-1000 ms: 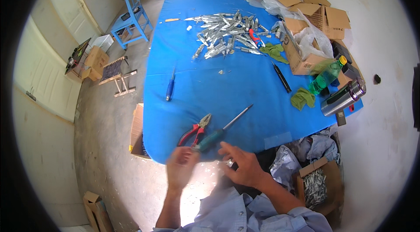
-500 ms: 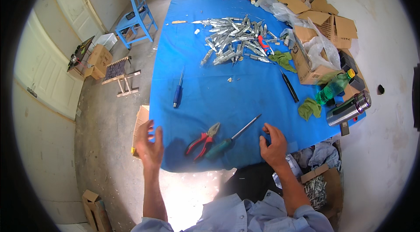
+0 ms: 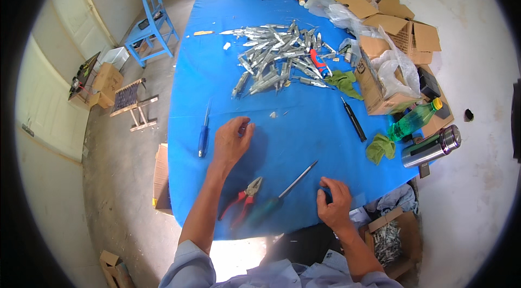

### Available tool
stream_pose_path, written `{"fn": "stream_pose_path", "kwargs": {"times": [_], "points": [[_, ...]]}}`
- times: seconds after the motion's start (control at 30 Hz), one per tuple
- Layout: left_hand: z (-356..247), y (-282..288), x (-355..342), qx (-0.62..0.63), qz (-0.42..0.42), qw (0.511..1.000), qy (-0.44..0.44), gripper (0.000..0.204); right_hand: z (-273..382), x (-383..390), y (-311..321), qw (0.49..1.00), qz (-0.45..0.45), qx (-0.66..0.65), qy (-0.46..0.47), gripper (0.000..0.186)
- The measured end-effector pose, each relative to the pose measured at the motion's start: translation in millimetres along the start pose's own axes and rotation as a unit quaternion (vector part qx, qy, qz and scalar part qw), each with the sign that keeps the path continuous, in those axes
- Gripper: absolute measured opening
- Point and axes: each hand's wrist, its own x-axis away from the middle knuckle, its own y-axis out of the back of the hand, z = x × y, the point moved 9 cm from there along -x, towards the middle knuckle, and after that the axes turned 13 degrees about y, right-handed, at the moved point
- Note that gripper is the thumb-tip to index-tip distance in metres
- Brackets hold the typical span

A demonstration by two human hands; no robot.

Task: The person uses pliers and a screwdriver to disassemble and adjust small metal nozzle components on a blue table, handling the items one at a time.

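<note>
My left hand [image 3: 232,140] is over the blue-covered table, fingers loosely bent and the thumb apart, holding nothing. To its left lies a screwdriver with a blue handle [image 3: 203,138]. Below it are pliers with red handles [image 3: 249,191], jaws pointing up and right. Beside the pliers lies a screwdriver with a green handle [image 3: 266,209]. My right hand [image 3: 334,203] is by the front right edge, right of that screwdriver, loosely curled and without anything in it. Farther up the table is a heap of slim grey metal pieces [image 3: 274,60], with a red and blue tool [image 3: 319,62] at its right side.
A black pen-like tool [image 3: 354,119], green cloths [image 3: 381,148], a green bottle [image 3: 417,118] and a steel flask [image 3: 433,148] line the right side. Cardboard boxes [image 3: 377,90] stand against the wall. Below the table's right corner is a box of metal pieces [image 3: 386,244].
My left hand has moved from the table's left edge inward and farther over the table. My right hand appears slightly lower as the view has shifted. The tools lie in the same arrangement.
</note>
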Motion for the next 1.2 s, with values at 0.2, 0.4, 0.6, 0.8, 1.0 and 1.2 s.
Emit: {"fn": "stream_pose_path", "kwargs": {"times": [0.2,0.4,0.6,0.8,1.0,1.2], "points": [[16,-19,-10,0.077,-0.01,0.996,0.051,0.019,-4,1,0,1.0,0.002,0.003,-0.024,0.032],[25,-21,-14,0.125,0.027,0.986,0.109,0.017,-3,2,0,0.999,0.005,0.005,-0.033,0.032],[29,-17,-17,0.093,-0.023,0.994,0.053,0.014,3,-5,1,1.0,0.003,0.019,-0.016,0.032],[26,-16,-18,0.105,-0.025,0.993,0.041,0.01,0,-1,-1,0.999,-0.004,0.014,-0.038,0.031],[29,-21,-18,0.072,-0.027,0.997,0.026,0.011,-3,2,-1,0.999,-0.006,0.01,-0.053,0.032],[32,-20,-18,0.073,-0.041,0.996,0.028,0.012,-8,-4,-4,0.995,0.028,-0.018,-0.095,0.029]]}}
